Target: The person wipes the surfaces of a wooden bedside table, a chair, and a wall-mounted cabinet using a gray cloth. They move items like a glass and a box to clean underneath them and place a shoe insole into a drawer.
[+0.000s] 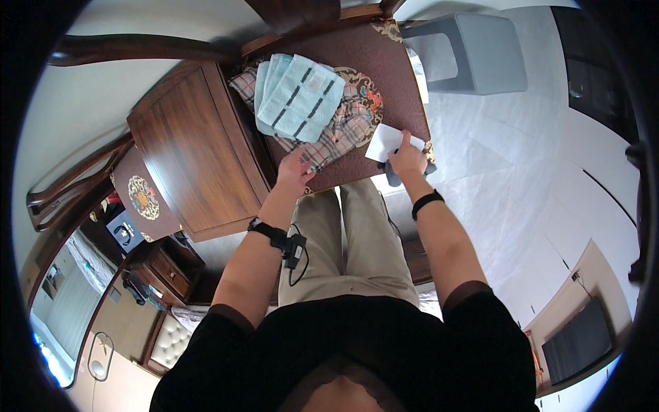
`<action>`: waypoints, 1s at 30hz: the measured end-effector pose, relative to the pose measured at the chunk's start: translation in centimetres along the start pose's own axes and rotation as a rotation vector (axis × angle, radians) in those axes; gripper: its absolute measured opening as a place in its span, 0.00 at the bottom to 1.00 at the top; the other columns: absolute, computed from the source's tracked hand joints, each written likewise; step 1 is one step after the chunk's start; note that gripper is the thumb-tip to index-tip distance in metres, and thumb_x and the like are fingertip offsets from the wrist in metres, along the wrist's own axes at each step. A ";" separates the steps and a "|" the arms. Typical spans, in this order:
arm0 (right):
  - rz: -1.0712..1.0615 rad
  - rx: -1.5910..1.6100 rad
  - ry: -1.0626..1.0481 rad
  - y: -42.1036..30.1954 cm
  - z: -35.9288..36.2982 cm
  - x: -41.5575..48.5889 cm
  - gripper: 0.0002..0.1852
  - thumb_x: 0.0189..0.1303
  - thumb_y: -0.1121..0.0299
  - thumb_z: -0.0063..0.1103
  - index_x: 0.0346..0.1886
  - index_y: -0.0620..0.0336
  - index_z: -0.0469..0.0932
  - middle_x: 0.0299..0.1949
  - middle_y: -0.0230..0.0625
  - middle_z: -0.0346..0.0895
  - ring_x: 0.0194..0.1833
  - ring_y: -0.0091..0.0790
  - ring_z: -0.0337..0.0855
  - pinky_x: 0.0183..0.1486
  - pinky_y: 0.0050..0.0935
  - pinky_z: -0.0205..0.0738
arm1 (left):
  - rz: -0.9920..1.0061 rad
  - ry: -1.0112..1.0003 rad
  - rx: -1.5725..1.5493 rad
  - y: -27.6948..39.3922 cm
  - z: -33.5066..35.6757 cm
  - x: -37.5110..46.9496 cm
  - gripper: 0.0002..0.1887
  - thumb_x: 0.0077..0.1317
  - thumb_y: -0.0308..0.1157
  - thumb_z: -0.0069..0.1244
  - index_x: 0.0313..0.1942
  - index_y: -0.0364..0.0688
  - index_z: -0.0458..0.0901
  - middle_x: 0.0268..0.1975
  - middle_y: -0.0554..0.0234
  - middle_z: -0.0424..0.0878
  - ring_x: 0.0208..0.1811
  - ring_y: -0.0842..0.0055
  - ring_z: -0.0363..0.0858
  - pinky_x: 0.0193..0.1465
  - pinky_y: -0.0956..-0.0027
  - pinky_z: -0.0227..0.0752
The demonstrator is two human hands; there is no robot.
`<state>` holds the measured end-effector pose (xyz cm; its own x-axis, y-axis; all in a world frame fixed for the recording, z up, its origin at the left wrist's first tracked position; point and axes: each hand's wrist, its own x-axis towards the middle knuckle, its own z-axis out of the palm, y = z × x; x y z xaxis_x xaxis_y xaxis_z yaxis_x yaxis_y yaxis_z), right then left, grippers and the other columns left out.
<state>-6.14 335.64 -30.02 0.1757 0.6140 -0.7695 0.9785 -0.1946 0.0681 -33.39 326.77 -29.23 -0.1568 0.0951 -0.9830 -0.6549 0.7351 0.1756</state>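
My left hand (pixel 294 172) is at the front edge of a plaid cloth (pixel 346 135), its fingers apart and nothing visible in them. The cloth lies crumpled on a brown patterned seat (pixel 394 67). Folded light-blue towels (pixel 301 98) with dark stripes rest on top of it. At the seat's front right corner, my right hand (pixel 409 157) grips a white sheet of paper or card (pixel 383 142), index finger laid along it. A dark grey, soft-looking item (pixel 394 176) shows beneath that hand; its kind is unclear.
A wooden side table (pixel 206 154) stands against the seat's left side. Beyond it is a second patterned seat (pixel 146 195). A grey plastic stool (pixel 491 54) is on the pale floor (pixel 479 139) at the right. A cable hangs from the black strap (pixel 270 234) on my left wrist.
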 end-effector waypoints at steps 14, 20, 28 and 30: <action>-0.348 0.845 0.153 -2.5 -2.4 -4.5 0.18 0.59 0.54 0.65 0.47 0.56 0.79 0.34 0.40 0.85 0.36 0.41 0.86 0.40 0.41 0.77 | 0.161 -0.339 -0.039 -1.5 5.0 -7.0 0.38 0.65 0.54 0.57 0.66 0.39 0.64 0.62 0.55 0.69 0.59 0.65 0.72 0.61 0.58 0.69; -0.268 1.401 -0.300 -10.8 -5.0 -2.8 0.18 0.63 0.63 0.65 0.48 0.69 0.80 0.41 0.38 0.84 0.41 0.29 0.83 0.45 0.31 0.75 | 0.349 -0.032 -0.188 2.9 1.7 -4.1 0.34 0.68 0.53 0.53 0.65 0.40 0.65 0.61 0.57 0.71 0.62 0.68 0.69 0.65 0.58 0.61; -0.291 0.997 -0.051 -14.8 -2.3 -2.5 0.21 0.59 0.56 0.66 0.43 0.69 0.82 0.40 0.44 0.84 0.40 0.38 0.83 0.44 0.35 0.75 | 0.362 0.123 -0.165 3.0 -0.9 -4.5 0.38 0.70 0.49 0.53 0.72 0.43 0.55 0.69 0.56 0.63 0.71 0.61 0.59 0.72 0.53 0.56; -0.367 0.987 -0.172 -12.5 -1.2 -4.9 0.19 0.62 0.57 0.63 0.43 0.65 0.82 0.40 0.41 0.85 0.42 0.33 0.82 0.45 0.33 0.74 | 0.352 0.051 -0.094 1.4 -2.6 -5.1 0.38 0.69 0.48 0.53 0.72 0.40 0.57 0.72 0.52 0.58 0.73 0.57 0.56 0.74 0.52 0.53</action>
<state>-19.11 336.00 -26.37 -0.2055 0.6597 -0.7229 0.4340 -0.6006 -0.6715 -35.44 325.55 -23.86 -0.4201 0.2959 -0.8579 -0.6186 0.5983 0.5093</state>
